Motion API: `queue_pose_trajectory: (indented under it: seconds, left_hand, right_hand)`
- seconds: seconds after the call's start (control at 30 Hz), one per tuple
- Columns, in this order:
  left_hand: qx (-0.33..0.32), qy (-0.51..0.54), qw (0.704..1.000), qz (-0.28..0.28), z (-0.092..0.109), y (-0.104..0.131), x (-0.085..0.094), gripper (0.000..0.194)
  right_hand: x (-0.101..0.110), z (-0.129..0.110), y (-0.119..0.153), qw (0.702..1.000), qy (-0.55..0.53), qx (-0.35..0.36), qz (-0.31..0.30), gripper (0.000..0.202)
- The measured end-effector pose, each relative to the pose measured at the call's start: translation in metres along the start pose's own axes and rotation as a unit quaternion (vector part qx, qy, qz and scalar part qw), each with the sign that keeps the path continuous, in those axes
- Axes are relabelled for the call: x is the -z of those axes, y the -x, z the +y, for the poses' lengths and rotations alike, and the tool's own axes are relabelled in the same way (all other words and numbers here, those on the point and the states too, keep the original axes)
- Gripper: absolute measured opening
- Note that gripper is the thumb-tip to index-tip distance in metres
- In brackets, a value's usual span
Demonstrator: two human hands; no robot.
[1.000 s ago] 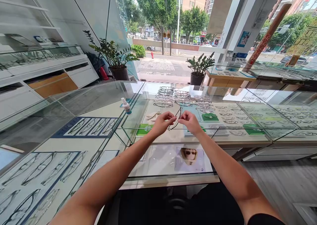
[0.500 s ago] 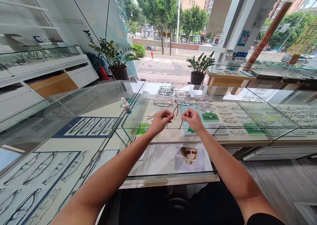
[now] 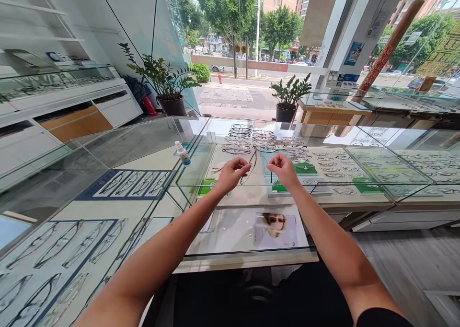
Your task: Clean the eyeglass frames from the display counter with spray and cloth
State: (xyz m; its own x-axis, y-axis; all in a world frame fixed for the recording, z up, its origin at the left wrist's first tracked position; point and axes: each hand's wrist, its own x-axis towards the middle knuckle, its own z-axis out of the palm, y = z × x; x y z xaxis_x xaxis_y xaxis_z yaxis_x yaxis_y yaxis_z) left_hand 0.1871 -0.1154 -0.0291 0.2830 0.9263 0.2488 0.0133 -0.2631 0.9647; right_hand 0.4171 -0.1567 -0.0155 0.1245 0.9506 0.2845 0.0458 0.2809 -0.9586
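Above the glass counter, both hands are at a pair of dark-framed eyeglasses (image 3: pixel 255 161), its lens side turned away from me and its temple arms pointing back. My left hand (image 3: pixel 233 174) pinches one temple arm near its end, thumb against fingers. The other temple is pinched in my right hand (image 3: pixel 283 170), and its dark tip hangs below the fingers. Rows of eyeglasses (image 3: pixel 240 131) lie just beyond, overlapping the held frame in view, so its lens rims are hard to tell apart.
A small spray bottle (image 3: pixel 182 153) stands on the glass to the left. Under the glass are green cards (image 3: pixel 206 187), a portrait leaflet (image 3: pixel 276 227) and trays of eyeglasses (image 3: pixel 131 183). Two potted plants (image 3: pixel 286 111) stand past the counter's far edge.
My right hand has shifted slightly right, away from my left, so the two temple arms are spread wider apart. My left hand has barely moved and keeps its pinch.
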Motion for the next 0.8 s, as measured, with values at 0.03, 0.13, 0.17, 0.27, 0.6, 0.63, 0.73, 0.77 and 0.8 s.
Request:
queue_pose_trajectory:
  seconds: [0.03, 0.13, 0.17, 0.27, 0.6, 0.63, 0.73, 0.77, 0.8]
  left_hand:
    - [-0.001, -0.003, 1.0, 0.001, 0.0, 0.0, 0.0, 0.058]
    - [-0.006, -0.014, 1.0, 0.003, 0.0, -0.001, 0.001, 0.056]
    - [-0.008, -0.017, 1.0, 0.002, 0.0, -0.001, 0.001, 0.055]
    - [-0.01, -0.022, 1.0, -0.001, 0.0, -0.001, 0.002, 0.055]
    - [-0.017, 0.027, 0.999, 0.043, 0.003, 0.003, -0.005, 0.054]
    - [-0.021, 0.026, 0.998, 0.045, 0.005, 0.004, -0.005, 0.054]
    - [-0.029, 0.027, 0.998, 0.046, 0.011, 0.006, -0.007, 0.054]
    - [-0.03, 0.028, 0.998, 0.046, 0.012, 0.007, -0.008, 0.055]
    - [-0.031, 0.029, 0.998, 0.044, 0.013, 0.007, -0.008, 0.055]
  right_hand:
    - [0.001, 0.0, -0.001, 1.0, 0.005, 0.006, 0.005, 0.04]
    - [0.004, 0.0, -0.003, 0.999, 0.021, 0.024, 0.029, 0.037]
    - [0.005, 0.001, -0.003, 0.998, 0.031, 0.03, 0.041, 0.036]
    - [0.004, 0.0, -0.001, 0.99, 0.099, 0.062, 0.078, 0.03]
    - [-0.029, -0.012, 0.03, 0.933, 0.258, 0.247, 0.051, 0.015]
    - [-0.032, -0.011, 0.032, 0.936, 0.255, 0.242, 0.03, 0.015]
    - [-0.036, -0.005, 0.033, 0.944, 0.242, 0.222, -0.013, 0.014]
    - [-0.035, -0.004, 0.032, 0.947, 0.237, 0.215, -0.015, 0.014]
    - [-0.034, -0.003, 0.03, 0.95, 0.234, 0.209, -0.013, 0.014]
